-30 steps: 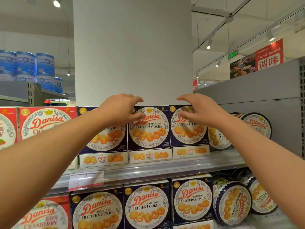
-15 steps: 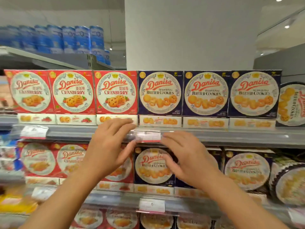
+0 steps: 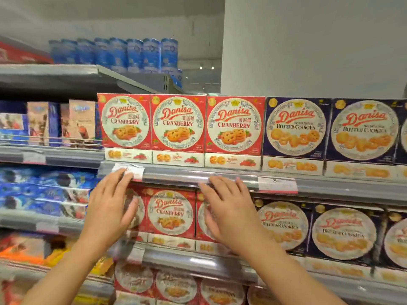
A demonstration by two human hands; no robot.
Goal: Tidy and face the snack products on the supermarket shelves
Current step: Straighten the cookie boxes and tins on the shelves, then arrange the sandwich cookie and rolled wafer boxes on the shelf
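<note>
1. The left hand (image 3: 110, 208) has its fingers straight and close together, gripping nothing; the fingertips (image 3: 124, 173) reach up to the white price label (image 3: 128, 170) on the shelf rail (image 3: 187, 176); whether they touch it I cannot tell.
2. The right hand (image 3: 229, 208) is likewise flat, fingers extended and slightly spread, holding nothing; its fingertips lie at the lower edge of the same rail, in front of a red box on the shelf below.
3. Between the 2 hands a red Cranberry box (image 3: 170, 213) stands upright, facing forward, on the shelf under the rail.
4. Above the rail, 3 red Cranberry boxes (image 3: 178, 123) stand side by side, fronts facing out, touching one another; to their right stand navy Butter Cookies boxes (image 3: 296, 126), also facing out.
5. More navy Butter Cookies boxes sit right of the lower red ones; a second price label (image 3: 276, 183) hangs on the rail right of the right hand.
6. Blue tins (image 3: 123, 53) stand on the top shelf at the upper left.
</note>
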